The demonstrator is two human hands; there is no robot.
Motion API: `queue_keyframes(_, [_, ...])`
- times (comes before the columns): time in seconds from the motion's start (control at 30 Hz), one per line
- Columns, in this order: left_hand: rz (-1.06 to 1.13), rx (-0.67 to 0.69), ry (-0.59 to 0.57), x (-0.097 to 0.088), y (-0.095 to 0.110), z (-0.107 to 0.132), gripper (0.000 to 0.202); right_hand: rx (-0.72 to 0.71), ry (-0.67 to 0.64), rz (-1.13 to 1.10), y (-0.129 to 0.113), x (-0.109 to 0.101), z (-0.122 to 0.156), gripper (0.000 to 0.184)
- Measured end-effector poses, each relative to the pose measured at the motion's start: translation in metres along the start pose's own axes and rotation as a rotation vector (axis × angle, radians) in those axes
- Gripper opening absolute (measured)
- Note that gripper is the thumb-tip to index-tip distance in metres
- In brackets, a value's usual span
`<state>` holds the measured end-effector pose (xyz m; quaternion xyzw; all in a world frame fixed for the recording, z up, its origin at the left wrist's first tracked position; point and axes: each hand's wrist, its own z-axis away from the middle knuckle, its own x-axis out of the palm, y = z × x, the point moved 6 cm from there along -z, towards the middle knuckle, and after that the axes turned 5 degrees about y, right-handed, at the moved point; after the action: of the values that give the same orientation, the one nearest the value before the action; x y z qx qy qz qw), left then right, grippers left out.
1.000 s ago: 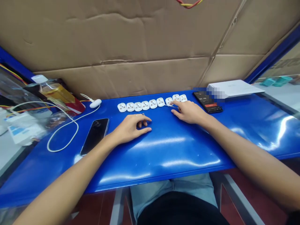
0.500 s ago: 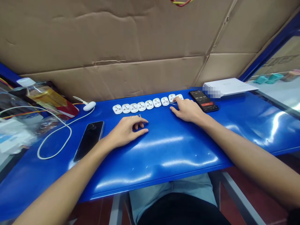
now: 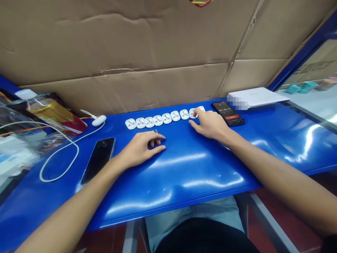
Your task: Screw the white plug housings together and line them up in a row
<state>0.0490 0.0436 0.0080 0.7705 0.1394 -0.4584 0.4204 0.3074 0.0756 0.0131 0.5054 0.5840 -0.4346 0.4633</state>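
Note:
A row of several small white round socket parts (image 3: pixel 158 120) lies along the far side of the blue table (image 3: pixel 184 168). My right hand (image 3: pixel 210 123) rests at the right end of that row, fingers pinched on a thin metal pin (image 3: pixel 189 115) whose tip lies over one of the white parts. My left hand (image 3: pixel 142 146) lies on the table in front of the row with its fingers curled under, holding nothing that I can see. Rings show on its fingers.
A black phone (image 3: pixel 98 160) lies left of my left hand beside a white cable (image 3: pixel 61 154) and charger (image 3: pixel 99 120). Another phone (image 3: pixel 228 112) with a lit timer lies right of my right hand, by a white box (image 3: pixel 256 96). A bottle (image 3: pixel 47 109) lies far left. Cardboard (image 3: pixel 158 52) backs the table.
My right hand has shifted slightly along the right end of the row, and the pin now points left over a white part. My left hand has stayed put.

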Motion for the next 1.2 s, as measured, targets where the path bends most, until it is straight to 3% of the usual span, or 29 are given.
queue_keyframes(0.1, [-0.002,0.005,0.007,0.000,0.001,0.000,0.036,0.005,0.041,-0.024,0.004,0.000,-0.003,0.054])
queue_keyframes(0.3, [0.003,0.005,0.008,-0.001,0.002,0.000,0.036,-0.003,-0.003,0.010,0.009,0.013,-0.009,0.065])
queue_keyframes(0.6, [-0.002,0.001,0.000,-0.001,0.001,0.000,0.036,-0.048,-0.014,-0.007,0.007,0.004,-0.003,0.049])
queue_keyframes(0.67, [-0.010,-0.012,0.005,-0.004,-0.002,0.000,0.037,-0.111,-0.017,-0.038,0.002,0.000,0.002,0.049])
queue_keyframes(0.83, [-0.143,-0.104,0.108,-0.025,-0.020,-0.001,0.032,-0.467,-0.103,-0.344,-0.031,-0.002,0.019,0.039])
queue_keyframes(1.0, [-0.239,-0.149,0.195,-0.035,-0.031,0.000,0.033,-0.713,-0.146,-0.553,-0.061,-0.002,0.041,0.038])
queue_keyframes(1.07, [-0.257,-0.153,0.185,-0.033,-0.031,-0.001,0.033,-0.751,-0.151,-0.616,-0.069,-0.003,0.047,0.042])
queue_keyframes(1.2, [-0.254,-0.166,0.164,-0.031,-0.032,-0.001,0.029,-0.673,-0.080,-0.826,-0.068,-0.013,0.045,0.034])
